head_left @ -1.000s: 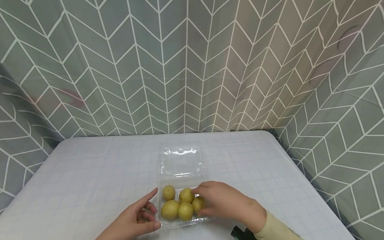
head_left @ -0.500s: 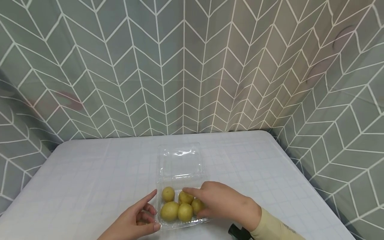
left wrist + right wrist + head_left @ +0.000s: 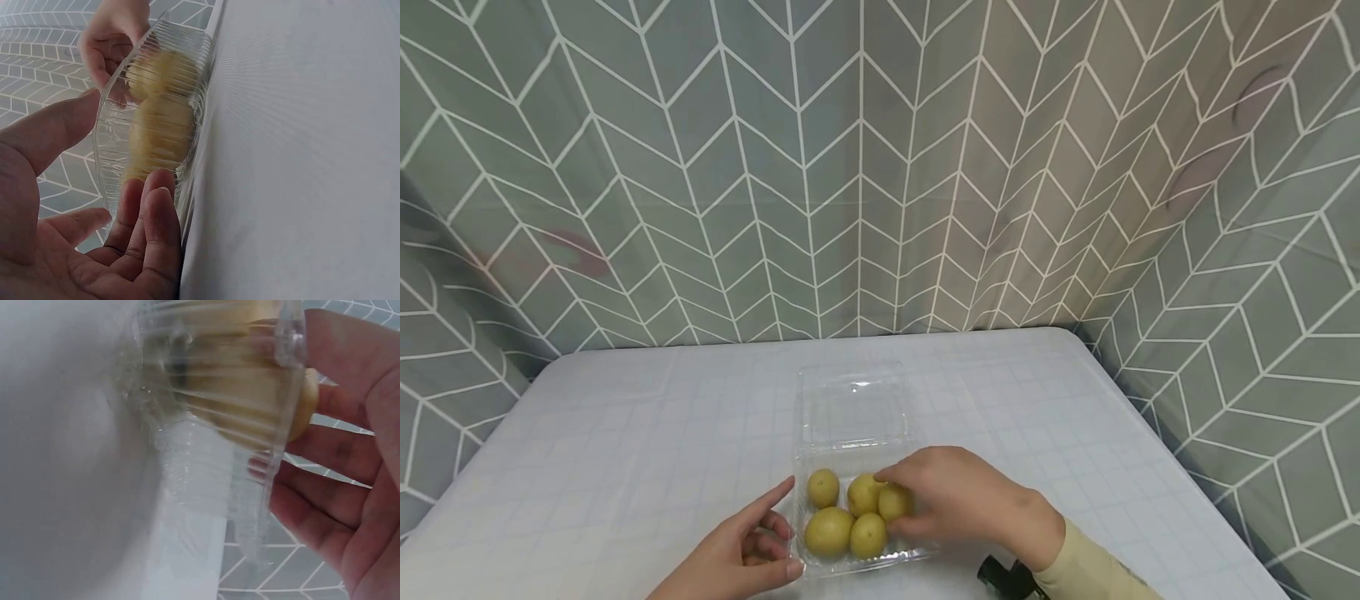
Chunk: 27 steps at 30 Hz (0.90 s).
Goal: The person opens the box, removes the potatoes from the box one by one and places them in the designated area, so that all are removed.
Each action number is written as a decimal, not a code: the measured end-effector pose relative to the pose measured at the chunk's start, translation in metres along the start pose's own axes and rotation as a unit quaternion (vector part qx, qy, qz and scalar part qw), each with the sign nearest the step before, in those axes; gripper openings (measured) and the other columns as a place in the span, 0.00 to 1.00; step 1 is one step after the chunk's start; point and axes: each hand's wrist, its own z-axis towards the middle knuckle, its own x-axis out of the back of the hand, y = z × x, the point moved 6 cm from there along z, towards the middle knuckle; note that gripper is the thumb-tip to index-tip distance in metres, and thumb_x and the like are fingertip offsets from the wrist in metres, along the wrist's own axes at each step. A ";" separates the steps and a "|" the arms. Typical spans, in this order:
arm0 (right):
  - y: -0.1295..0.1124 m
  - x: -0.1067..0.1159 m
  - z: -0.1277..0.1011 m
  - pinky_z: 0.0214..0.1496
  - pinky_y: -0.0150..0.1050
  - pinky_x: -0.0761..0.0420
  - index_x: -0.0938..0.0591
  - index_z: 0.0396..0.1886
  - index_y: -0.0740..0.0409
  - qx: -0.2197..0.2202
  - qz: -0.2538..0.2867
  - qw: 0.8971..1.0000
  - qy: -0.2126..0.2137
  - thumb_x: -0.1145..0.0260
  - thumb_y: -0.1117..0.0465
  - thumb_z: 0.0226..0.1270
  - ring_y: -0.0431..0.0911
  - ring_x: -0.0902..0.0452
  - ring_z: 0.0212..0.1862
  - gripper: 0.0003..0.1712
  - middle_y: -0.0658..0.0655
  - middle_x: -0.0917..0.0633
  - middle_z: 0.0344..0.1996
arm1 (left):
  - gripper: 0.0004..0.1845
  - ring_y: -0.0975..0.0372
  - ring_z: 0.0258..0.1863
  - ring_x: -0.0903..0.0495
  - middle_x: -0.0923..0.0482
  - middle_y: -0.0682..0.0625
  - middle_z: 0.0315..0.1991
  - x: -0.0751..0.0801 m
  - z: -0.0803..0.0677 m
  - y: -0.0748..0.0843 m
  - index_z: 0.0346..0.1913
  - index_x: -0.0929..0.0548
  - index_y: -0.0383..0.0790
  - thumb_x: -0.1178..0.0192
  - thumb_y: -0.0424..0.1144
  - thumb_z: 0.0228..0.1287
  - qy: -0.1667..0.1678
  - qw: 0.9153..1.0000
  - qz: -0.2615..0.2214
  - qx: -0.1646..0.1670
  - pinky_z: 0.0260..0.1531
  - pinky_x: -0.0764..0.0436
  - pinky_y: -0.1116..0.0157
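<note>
Right hand (image 3: 958,500) fingers are being curled round one potato (image 3: 895,502) at the right side of the clear tray (image 3: 820,567), which is lying near the table's (image 3: 625,433) front edge. Four other potatoes (image 3: 828,531) are being left in the tray, so the emptying is judged barely begun. The tray's left wall is being steadied by the relaxed, empty left hand (image 3: 741,558). The lid (image 3: 852,406) is lying flat behind; neighbouring potatoes are crowding the held one.
</note>
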 end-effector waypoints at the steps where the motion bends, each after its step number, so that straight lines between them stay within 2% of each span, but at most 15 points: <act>1: 0.000 0.001 0.000 0.47 0.31 0.21 0.16 0.54 0.51 0.007 0.000 1.000 0.010 0.26 0.46 0.57 0.33 0.21 0.44 0.26 0.42 0.15 0.44 | 0.47 0.56 0.42 0.20 0.28 0.43 0.47 0.000 0.000 0.000 0.78 0.48 0.36 0.31 0.38 0.63 0.000 1.000 0.000 0.001 0.40 0.19 0.68; 7: 0.002 0.000 -0.002 0.47 0.30 0.21 0.15 0.52 0.51 0.030 -0.010 0.998 0.045 0.26 0.46 0.58 0.33 0.22 0.46 0.24 0.43 0.17 0.46 | 0.47 0.54 0.42 0.21 0.28 0.43 0.47 0.000 0.001 -0.001 0.78 0.48 0.36 0.31 0.38 0.62 0.003 1.000 -0.002 0.010 0.41 0.19 0.68; 13: 0.004 -0.001 -0.002 0.52 0.31 0.23 0.13 0.50 0.48 0.040 -0.005 0.997 0.063 0.25 0.45 0.57 0.36 0.23 0.50 0.23 0.43 0.18 0.46 | 0.47 0.54 0.43 0.22 0.29 0.43 0.47 -0.001 0.001 -0.001 0.78 0.49 0.36 0.32 0.39 0.63 0.003 1.000 -0.006 0.018 0.41 0.19 0.67; 17: 0.010 -0.004 -0.004 0.54 0.31 0.24 0.14 0.52 0.50 0.022 0.042 0.997 0.054 0.24 0.48 0.58 0.35 0.24 0.51 0.23 0.42 0.19 0.48 | 0.47 0.55 0.43 0.21 0.29 0.43 0.48 -0.001 0.001 -0.001 0.78 0.49 0.36 0.32 0.38 0.64 0.000 1.000 -0.005 0.013 0.41 0.19 0.68; 20: 0.015 -0.003 -0.005 0.55 0.31 0.24 0.15 0.54 0.53 0.005 0.095 0.994 0.061 0.24 0.52 0.58 0.35 0.24 0.52 0.24 0.42 0.20 0.50 | 0.47 0.55 0.43 0.21 0.29 0.43 0.48 -0.001 0.001 0.000 0.78 0.49 0.36 0.32 0.38 0.63 0.000 1.000 -0.005 0.012 0.41 0.19 0.68; 24: 0.020 0.002 -0.007 0.56 0.33 0.23 0.15 0.54 0.54 0.012 0.149 0.983 0.102 0.23 0.57 0.57 0.37 0.23 0.52 0.24 0.45 0.20 0.51 | 0.47 0.55 0.43 0.21 0.29 0.42 0.48 -0.001 0.001 0.000 0.78 0.48 0.35 0.31 0.38 0.63 0.004 1.000 -0.004 0.012 0.41 0.19 0.68; 27: 0.023 0.004 -0.009 0.55 0.34 0.22 0.15 0.54 0.54 0.018 0.170 0.976 0.133 0.23 0.60 0.56 0.39 0.22 0.52 0.24 0.46 0.20 0.52 | 0.47 0.55 0.43 0.21 0.28 0.42 0.48 -0.001 0.001 0.000 0.78 0.48 0.35 0.31 0.38 0.62 0.007 1.000 -0.004 0.012 0.41 0.19 0.68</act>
